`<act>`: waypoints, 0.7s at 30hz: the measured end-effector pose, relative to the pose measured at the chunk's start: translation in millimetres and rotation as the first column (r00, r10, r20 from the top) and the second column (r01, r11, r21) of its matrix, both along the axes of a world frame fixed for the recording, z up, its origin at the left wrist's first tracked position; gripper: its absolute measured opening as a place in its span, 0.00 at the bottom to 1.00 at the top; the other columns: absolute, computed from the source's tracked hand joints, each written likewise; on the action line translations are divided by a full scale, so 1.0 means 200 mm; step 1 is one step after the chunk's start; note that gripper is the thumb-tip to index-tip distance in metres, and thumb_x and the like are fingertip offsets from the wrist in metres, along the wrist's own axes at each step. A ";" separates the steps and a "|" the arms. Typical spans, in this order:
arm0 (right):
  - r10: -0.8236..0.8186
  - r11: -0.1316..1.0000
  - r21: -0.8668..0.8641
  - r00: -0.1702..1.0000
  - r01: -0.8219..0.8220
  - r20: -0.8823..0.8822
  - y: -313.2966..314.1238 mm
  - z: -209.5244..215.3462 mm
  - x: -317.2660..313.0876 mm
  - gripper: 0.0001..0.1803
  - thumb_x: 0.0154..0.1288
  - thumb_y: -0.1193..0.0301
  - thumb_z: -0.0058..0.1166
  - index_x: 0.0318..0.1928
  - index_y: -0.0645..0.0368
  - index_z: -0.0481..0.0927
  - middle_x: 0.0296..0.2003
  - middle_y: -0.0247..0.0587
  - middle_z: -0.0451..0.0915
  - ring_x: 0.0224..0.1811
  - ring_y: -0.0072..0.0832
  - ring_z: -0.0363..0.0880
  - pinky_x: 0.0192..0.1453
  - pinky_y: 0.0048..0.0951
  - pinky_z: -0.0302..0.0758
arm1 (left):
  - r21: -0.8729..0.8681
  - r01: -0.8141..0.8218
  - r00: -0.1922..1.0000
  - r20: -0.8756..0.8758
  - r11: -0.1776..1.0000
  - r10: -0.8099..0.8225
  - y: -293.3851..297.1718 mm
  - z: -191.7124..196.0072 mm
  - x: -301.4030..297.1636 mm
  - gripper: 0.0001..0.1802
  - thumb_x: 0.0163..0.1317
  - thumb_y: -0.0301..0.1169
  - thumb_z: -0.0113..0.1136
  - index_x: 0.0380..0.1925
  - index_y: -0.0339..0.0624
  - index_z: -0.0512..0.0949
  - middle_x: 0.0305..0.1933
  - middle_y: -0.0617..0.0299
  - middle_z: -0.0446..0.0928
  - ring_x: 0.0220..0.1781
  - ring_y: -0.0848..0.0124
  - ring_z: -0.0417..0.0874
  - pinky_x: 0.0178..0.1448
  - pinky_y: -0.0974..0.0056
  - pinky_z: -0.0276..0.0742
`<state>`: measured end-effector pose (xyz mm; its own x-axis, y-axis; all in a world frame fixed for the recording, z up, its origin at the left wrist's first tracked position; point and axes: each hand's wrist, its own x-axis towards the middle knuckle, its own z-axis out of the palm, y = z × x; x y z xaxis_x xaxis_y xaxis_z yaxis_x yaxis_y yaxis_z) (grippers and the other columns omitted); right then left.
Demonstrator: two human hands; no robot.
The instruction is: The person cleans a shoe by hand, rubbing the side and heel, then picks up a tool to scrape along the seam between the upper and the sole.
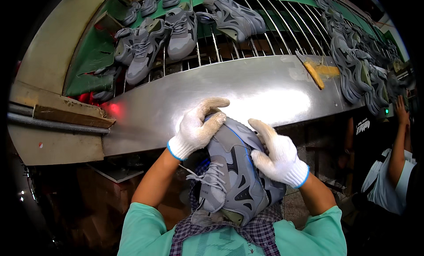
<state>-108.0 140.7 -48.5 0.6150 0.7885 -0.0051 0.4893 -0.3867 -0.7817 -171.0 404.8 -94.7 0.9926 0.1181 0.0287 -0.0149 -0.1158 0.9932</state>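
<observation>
A grey sneaker with black inserts and grey laces is held before my chest, its toe pointing away and its sole turned to the right. My left hand, in a white knit glove with a blue cuff, is closed around the toe; the fingertips are partly hidden. My gloved right hand grips the sole at the right side of the forefoot, thumb and fingers curled at its edge. A thin blue line runs along the join between upper and sole.
A shiny metal ledge lies ahead, with a yellow-handled knife on its right part. Beyond it, a roller conveyor carries several grey sneakers. More sneakers crowd the right side. Another person's arm shows at far right.
</observation>
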 end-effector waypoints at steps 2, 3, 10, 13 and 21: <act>0.039 0.997 -0.069 0.999 -0.041 -0.022 -0.01 0.07 0.01 0.39 0.64 0.67 0.61 0.75 0.65 0.67 0.55 0.68 0.84 0.48 0.54 0.91 0.56 0.45 0.87 | 0.003 0.012 1.000 -0.011 1.000 -0.012 0.00 0.00 0.01 0.22 0.74 0.27 0.61 0.65 0.29 0.77 0.51 0.55 0.85 0.50 0.72 0.85 0.60 0.64 0.82; 0.061 0.997 -0.040 0.998 -0.061 0.014 -0.01 0.08 0.01 0.38 0.63 0.68 0.62 0.73 0.65 0.69 0.55 0.67 0.84 0.48 0.52 0.91 0.55 0.45 0.88 | -0.005 -0.006 1.000 0.025 1.000 0.006 0.00 -0.01 0.02 0.22 0.75 0.27 0.60 0.65 0.28 0.77 0.49 0.54 0.85 0.50 0.71 0.86 0.60 0.63 0.83; 0.107 0.981 0.147 0.983 -0.129 0.147 -0.13 0.01 -0.05 0.35 0.61 0.77 0.63 0.71 0.60 0.75 0.56 0.63 0.84 0.48 0.51 0.90 0.52 0.41 0.89 | -0.082 -0.036 0.998 0.041 0.996 0.039 -0.02 -0.04 0.02 0.23 0.75 0.27 0.62 0.66 0.29 0.78 0.59 0.53 0.85 0.54 0.70 0.87 0.63 0.64 0.82; 0.132 0.981 0.114 0.973 -0.156 0.190 -0.14 0.01 -0.09 0.38 0.62 0.80 0.59 0.75 0.56 0.72 0.61 0.63 0.81 0.46 0.54 0.90 0.49 0.41 0.90 | -0.129 -0.055 0.996 0.057 0.990 0.063 -0.04 -0.07 0.01 0.23 0.80 0.34 0.59 0.66 0.28 0.78 0.55 0.50 0.85 0.53 0.68 0.88 0.62 0.63 0.83; 0.277 0.957 -0.131 0.950 -0.259 0.144 -0.07 0.21 0.07 0.30 0.67 0.71 0.62 0.70 0.48 0.77 0.62 0.58 0.79 0.53 0.53 0.88 0.56 0.45 0.88 | -0.342 -0.440 0.897 -0.218 0.830 0.385 -0.11 -0.05 0.01 0.47 0.82 0.66 0.37 0.69 0.27 0.72 0.40 0.49 0.84 0.42 0.64 0.86 0.53 0.61 0.84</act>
